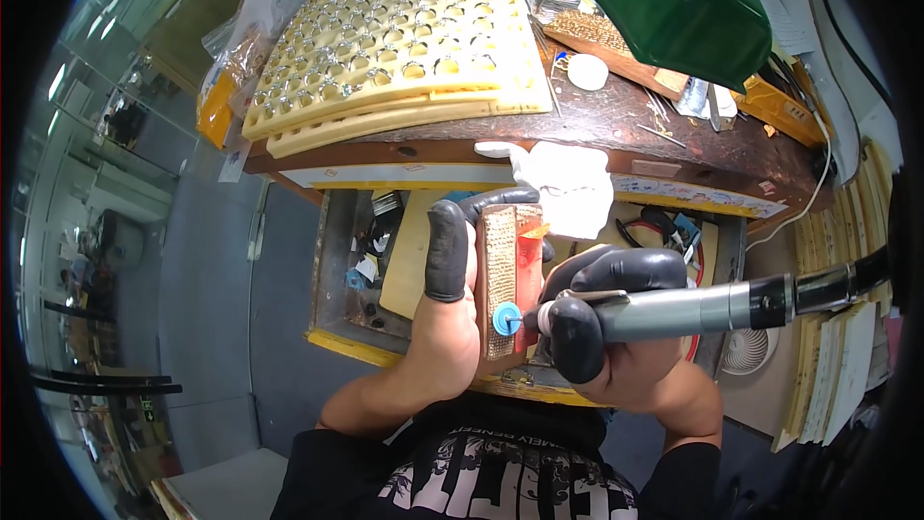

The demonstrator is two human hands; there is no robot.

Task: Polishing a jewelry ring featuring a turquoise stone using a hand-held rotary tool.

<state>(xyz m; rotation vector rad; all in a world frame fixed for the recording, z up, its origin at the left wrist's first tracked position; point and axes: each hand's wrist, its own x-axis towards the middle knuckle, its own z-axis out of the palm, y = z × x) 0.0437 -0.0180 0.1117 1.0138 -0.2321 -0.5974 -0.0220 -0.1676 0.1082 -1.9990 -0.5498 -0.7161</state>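
Note:
My left hand (448,313), with black finger covers, is closed around a long narrow block (500,265). A rough golden-brown strip runs along the block beside a red strip (527,274), with a small orange piece near its upper end. In my right hand (621,366), also in black finger covers, is a silver rotary handpiece (698,312) pointing left. A small blue disc (506,319) sits on its tip, over the lower part of the rough strip. Whether the disc presses on the strip I cannot tell.
Stacked cream trays (404,101) hold many rings on the wooden bench (616,125). A white cloth (570,188) hangs at its front edge, above an open drawer (332,260). A green lamp shade (674,19) overhangs the right. Cream boards (828,356) stand at the right.

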